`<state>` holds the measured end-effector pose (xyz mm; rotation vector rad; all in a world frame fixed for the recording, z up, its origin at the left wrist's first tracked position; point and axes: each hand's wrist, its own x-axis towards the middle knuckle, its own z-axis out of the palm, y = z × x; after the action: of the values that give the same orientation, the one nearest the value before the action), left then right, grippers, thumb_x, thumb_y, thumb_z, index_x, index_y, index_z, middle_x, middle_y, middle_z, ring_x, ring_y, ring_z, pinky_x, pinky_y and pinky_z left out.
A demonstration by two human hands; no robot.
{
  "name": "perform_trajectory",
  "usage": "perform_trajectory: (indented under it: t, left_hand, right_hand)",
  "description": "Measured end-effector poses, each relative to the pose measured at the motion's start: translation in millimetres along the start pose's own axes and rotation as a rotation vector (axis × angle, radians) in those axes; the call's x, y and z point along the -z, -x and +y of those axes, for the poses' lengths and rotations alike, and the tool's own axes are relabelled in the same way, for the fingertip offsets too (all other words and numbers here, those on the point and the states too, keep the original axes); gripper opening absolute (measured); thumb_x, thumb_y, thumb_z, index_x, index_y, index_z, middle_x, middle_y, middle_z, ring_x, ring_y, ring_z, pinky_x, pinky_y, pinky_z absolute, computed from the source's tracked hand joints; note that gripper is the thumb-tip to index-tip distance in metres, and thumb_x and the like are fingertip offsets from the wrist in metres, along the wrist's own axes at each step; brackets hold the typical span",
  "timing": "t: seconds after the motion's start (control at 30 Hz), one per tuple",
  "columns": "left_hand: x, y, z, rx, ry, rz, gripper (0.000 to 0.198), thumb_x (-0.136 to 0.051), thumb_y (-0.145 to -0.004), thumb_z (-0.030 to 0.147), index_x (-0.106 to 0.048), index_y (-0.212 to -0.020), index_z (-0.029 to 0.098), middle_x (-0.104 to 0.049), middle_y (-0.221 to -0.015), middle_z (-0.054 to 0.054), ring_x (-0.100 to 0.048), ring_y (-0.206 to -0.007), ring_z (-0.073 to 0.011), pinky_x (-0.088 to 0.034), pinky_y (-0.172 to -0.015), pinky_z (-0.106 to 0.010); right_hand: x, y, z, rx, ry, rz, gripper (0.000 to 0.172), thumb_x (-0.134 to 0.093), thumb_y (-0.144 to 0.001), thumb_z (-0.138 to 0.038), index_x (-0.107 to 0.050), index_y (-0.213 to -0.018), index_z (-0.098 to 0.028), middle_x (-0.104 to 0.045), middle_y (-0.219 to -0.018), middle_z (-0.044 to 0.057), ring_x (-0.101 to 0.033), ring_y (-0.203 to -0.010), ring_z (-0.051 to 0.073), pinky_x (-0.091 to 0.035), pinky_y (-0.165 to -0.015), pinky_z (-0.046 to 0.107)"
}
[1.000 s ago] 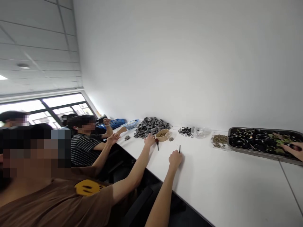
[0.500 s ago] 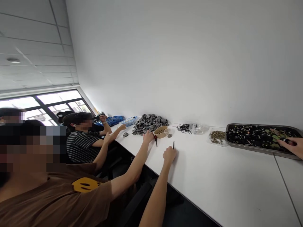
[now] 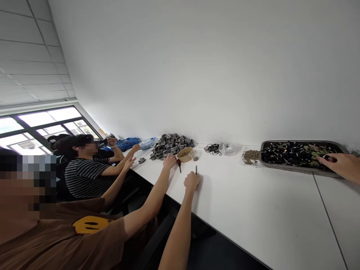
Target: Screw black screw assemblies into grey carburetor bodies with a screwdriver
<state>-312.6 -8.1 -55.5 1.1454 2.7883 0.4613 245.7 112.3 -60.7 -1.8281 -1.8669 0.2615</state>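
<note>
The view has been turned toward three o'clock; a thin tool [image 3: 196, 170] is gripped by the left hand [image 3: 191, 180] at six, a dark piece [image 3: 331, 159] by the right hand [image 3: 345, 165] over the tray [image 3: 287, 168] at three.

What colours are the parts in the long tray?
Mostly black parts, with some green ones near the right hand; the head view shows it best.

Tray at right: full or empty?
Well filled: dark parts spread across the tray, with green pieces near the right hand; depth, can't tell.
</note>
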Motion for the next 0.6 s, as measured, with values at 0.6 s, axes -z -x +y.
perform_trajectory:
  t: [0.6]
  left_hand:
    - [11.3, -5.9, -28.3, 0.072, -0.004, 0.044, 0.012, -0.043, -0.085, 0.027, -0.05, -0.08, 0.018, -0.064, -0.097, -0.016, -0.061, -0.093, -0.0328, -0.044, -0.071, -0.037]
  right_hand:
    - [13.4, 9.2, -18.3, -0.068, 0.079, -0.074, 0.046, -0.037, -0.074, -0.068, -0.042, -0.062, -0.024, -0.059, -0.064, 0.013, -0.057, -0.058, 0.029, -0.037, -0.061, 0.04]
